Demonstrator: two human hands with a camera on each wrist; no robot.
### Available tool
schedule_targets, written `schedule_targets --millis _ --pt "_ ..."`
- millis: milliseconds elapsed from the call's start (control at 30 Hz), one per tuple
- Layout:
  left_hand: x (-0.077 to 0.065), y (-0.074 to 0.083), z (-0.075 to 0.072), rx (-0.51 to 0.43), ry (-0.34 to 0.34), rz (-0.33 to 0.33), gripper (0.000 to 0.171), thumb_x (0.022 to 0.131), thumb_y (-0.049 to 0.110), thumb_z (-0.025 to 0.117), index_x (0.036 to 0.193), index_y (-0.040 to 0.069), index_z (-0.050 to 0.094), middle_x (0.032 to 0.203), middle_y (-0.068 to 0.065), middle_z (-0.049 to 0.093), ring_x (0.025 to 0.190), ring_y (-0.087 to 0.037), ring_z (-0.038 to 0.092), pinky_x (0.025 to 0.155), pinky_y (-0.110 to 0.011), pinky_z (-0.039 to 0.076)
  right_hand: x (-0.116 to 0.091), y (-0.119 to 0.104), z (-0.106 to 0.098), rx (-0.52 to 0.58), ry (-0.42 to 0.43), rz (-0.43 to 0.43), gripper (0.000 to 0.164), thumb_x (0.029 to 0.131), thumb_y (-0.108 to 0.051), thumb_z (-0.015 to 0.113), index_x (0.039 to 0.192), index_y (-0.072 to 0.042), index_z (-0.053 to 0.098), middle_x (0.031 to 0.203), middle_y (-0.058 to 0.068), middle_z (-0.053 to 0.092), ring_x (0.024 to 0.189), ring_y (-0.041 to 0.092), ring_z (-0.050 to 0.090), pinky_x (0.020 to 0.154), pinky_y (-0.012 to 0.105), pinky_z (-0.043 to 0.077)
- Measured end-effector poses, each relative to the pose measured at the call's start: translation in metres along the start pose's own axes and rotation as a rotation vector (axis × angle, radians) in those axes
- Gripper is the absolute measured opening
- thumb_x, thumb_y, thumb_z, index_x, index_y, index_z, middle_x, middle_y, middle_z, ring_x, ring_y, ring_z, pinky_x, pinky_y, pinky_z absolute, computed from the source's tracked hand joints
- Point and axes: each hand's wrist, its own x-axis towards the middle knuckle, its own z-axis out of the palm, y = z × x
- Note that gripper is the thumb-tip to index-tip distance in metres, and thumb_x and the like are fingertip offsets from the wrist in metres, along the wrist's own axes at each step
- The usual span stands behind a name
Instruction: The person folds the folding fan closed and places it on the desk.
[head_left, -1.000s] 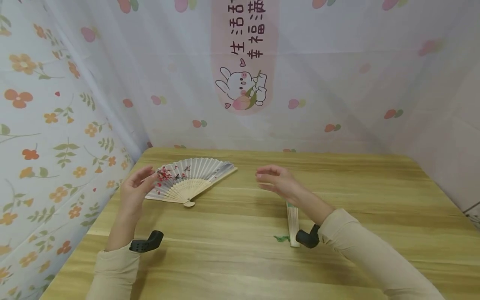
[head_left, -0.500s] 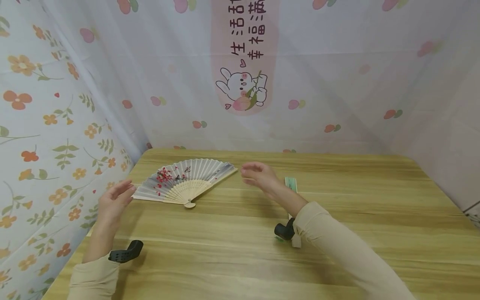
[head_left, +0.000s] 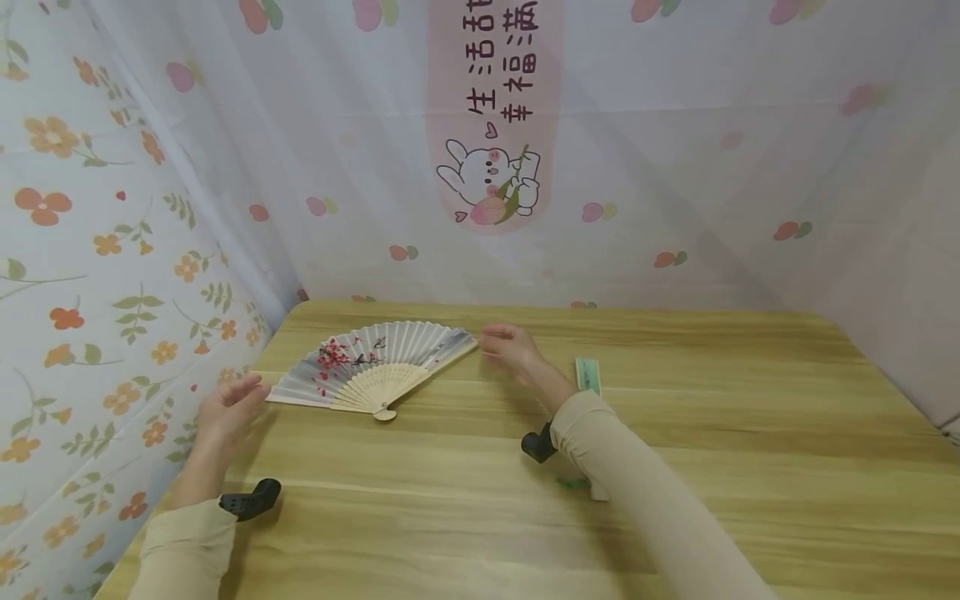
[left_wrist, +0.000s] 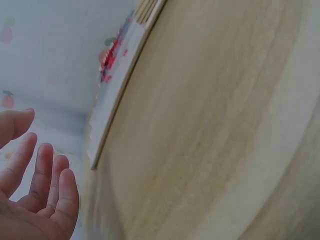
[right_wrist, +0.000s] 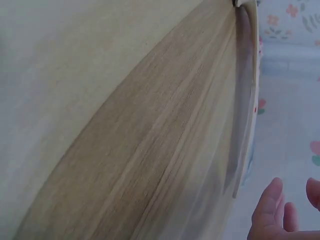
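Note:
A folding fan (head_left: 397, 354) lies spread on the table, its pale fabric printed with red blossoms and its light ribs meeting at the near end. My left hand (head_left: 227, 410) is held just off the fan's left end, fingers loosely bent and nothing in them. In the left wrist view a small gap separates the fingers (left_wrist: 42, 170) from the fan's tip. Beside the fan's right end is my right hand (head_left: 516, 354), also holding nothing; the right wrist view shows its fingers (right_wrist: 267, 207) slightly apart from the fan's end stick.
A folded green fan (head_left: 588, 377) with a green tassel (head_left: 573, 483) lies right of centre, partly hidden under my right forearm. Behind the wooden table (head_left: 420, 517) hangs a printed curtain (head_left: 360, 150), with a floral one (head_left: 112, 275) at left.
My left hand has moved left and nearer, off the fan's left edge. The right hand has gone left to the fan's right end, uncovering the folded fan's green top. The spread fan has not moved.

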Motion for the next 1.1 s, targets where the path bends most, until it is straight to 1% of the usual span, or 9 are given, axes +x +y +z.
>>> schedule_targets --millis 100,200,267,433,633,733,833,1033,1100 --pt "0.005 -0.003 0.001 0.057 0.005 -0.04 0.05 0.087 0.02 0.057 0.129 -0.001 0.039 0.09 0.016 0.049 0.076 0.005 0.051 0.07 -0.014 0.047 0.007 0.004 0.0 -0.025 0.022 0.021 0.043 0.087 0.002 0.05 0.127 0.009 0.037 0.124 0.025 0.043 0.113 0.035 0.043 0.093 0.038 0.039" --pt "0.01 -0.007 0.003 0.044 0.004 -0.077 0.063 0.087 0.019 0.056 0.134 -0.009 0.026 0.092 0.013 0.048 0.076 0.007 0.051 0.073 -0.016 0.047 0.013 0.006 -0.001 -0.039 0.045 0.05 0.043 0.087 0.0 0.052 0.127 0.007 0.038 0.121 0.022 0.046 0.112 0.034 0.045 0.091 0.037 0.041" --pt "0.012 -0.009 0.003 0.028 0.012 -0.094 0.064 0.087 0.018 0.057 0.134 -0.009 0.024 0.093 0.01 0.047 0.075 0.008 0.051 0.074 -0.015 0.047 0.015 0.006 -0.001 -0.042 0.05 0.066 0.043 0.087 -0.001 0.052 0.128 0.005 0.038 0.121 0.021 0.046 0.112 0.033 0.046 0.091 0.036 0.041" --pt "0.016 -0.012 0.001 0.088 0.013 -0.081 0.063 0.087 0.018 0.056 0.134 -0.008 0.025 0.108 -0.003 0.049 0.074 0.012 0.05 0.074 -0.013 0.046 0.02 0.007 0.001 -0.021 0.048 0.088 0.047 0.087 0.001 0.051 0.13 0.007 0.033 0.123 0.022 0.044 0.113 0.034 0.044 0.092 0.035 0.04" --pt "0.019 -0.015 -0.002 0.171 0.013 -0.053 0.061 0.087 0.021 0.057 0.132 -0.009 0.03 0.105 -0.001 0.049 0.074 0.012 0.048 0.072 -0.012 0.046 0.026 0.012 0.006 -0.021 0.058 0.105 0.05 0.085 0.003 0.053 0.131 0.007 0.032 0.124 0.022 0.042 0.111 0.033 0.045 0.09 0.032 0.042" --pt "0.02 -0.017 -0.003 0.264 0.012 -0.04 0.06 0.087 0.025 0.057 0.13 -0.009 0.033 0.113 -0.012 0.049 0.074 0.012 0.045 0.07 -0.011 0.044 0.028 0.015 0.008 -0.015 0.065 0.114 0.052 0.084 0.004 0.054 0.131 0.006 0.032 0.127 0.02 0.038 0.111 0.032 0.045 0.089 0.031 0.043" --pt "0.02 -0.017 -0.001 0.326 -0.008 -0.033 0.059 0.088 0.027 0.055 0.13 -0.008 0.034 0.125 -0.024 0.041 0.075 0.012 0.043 0.069 -0.01 0.043 0.03 0.017 0.008 0.0 0.063 0.117 0.053 0.084 0.005 0.054 0.132 0.006 0.032 0.13 0.019 0.036 0.112 0.032 0.044 0.089 0.03 0.043" --pt "0.022 -0.019 0.0 0.31 -0.027 -0.036 0.056 0.088 0.021 0.054 0.13 -0.01 0.033 0.129 -0.028 0.035 0.075 0.012 0.044 0.069 -0.01 0.043 0.034 0.021 0.008 0.025 0.043 0.121 0.053 0.084 0.008 0.052 0.133 0.007 0.029 0.128 0.022 0.04 0.112 0.032 0.046 0.088 0.031 0.044" --pt "0.022 -0.019 0.0 0.318 -0.025 -0.043 0.056 0.088 0.021 0.055 0.13 -0.009 0.033 0.131 -0.027 0.035 0.083 0.005 0.047 0.072 -0.01 0.042 0.034 0.022 0.008 0.032 0.04 0.121 0.053 0.084 0.01 0.05 0.133 0.007 0.028 0.127 0.024 0.04 0.112 0.032 0.046 0.088 0.031 0.044"
